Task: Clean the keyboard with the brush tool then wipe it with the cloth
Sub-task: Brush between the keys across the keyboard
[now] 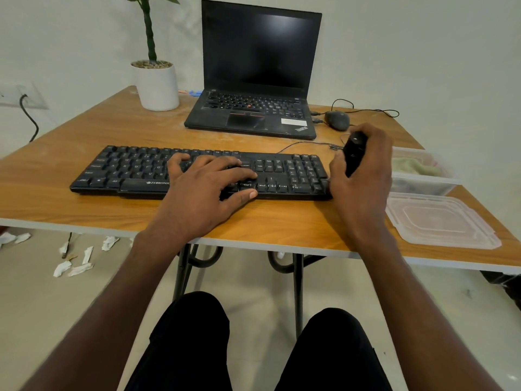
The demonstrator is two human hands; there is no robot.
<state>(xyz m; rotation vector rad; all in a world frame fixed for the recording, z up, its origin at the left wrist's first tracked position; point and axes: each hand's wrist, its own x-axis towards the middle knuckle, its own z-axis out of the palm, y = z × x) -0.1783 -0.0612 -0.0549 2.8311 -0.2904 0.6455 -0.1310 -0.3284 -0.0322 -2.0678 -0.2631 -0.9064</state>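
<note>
**Brush in hand, keyboard pinned flat**

The right hand [363, 170] is curled round the brush tool [354, 153], a dark stubby body held just off the right end of the keyboard [135, 172]; the left hand [205, 187] lies spread with straight fingers across the keys right of centre, thumb at the front edge, pressing rather than gripping.

The tool looks light and rigid, a hard plastic shell, and a wrap round its middle as now should serve; its long axis runs up and away from the person, tilted slightly right; which end carries the bristles cannot be told, since the fingers hide the lower part. The keyboard is a stiff, flattish slab, light enough to skid under sweeping strokes, so the flat palm on top is a sensible anchor; its long axis runs left to right across the table [56, 201], cable trailing from the back toward the right hand.

Beyond the right hand sits a clear tub holding a greenish cloth [414, 166], soft and limp by the look of it, with a loose lid [439, 221] nearer the person; past both hands stand an open laptop [253, 80], a mouse [337, 120] and a potted plant [158, 83].
</note>
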